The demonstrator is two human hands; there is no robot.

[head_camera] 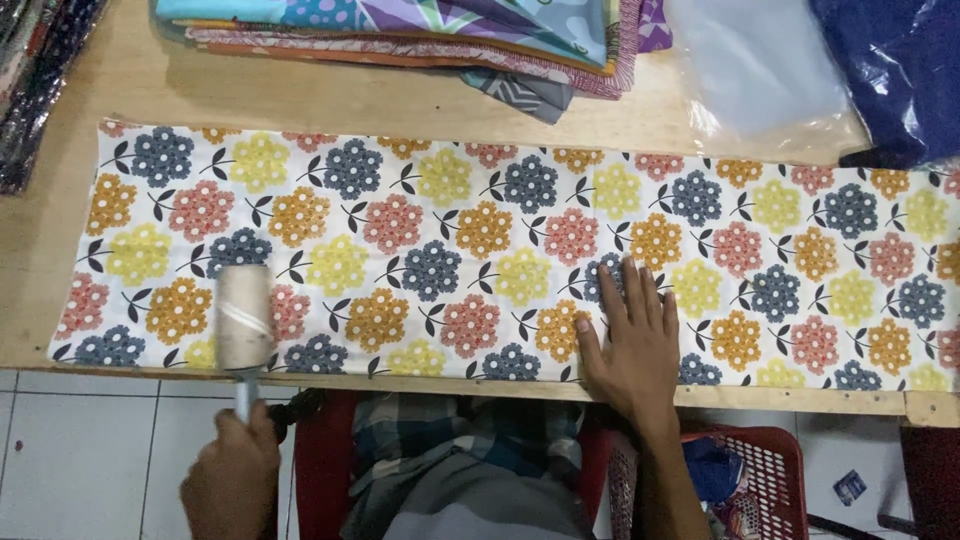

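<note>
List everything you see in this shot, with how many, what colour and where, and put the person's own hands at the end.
floral cloth: one, white with yellow, orange, pink and grey flower clusters, laid flat along the table
lint roller: one, pale roll on a light handle, on the cloth's near left edge
wooden table: one, light brown, under everything
folded fabrics: one stack, mixed prints, top centre
clear plastic bag: one, top right
blue bundle: one, dark blue, in plastic, top right corner
red basket: one, below the table edge, right
tiled floor: white, lower left
left hand: grips the roller handle
right hand: flat on the cloth, fingers spread
</note>
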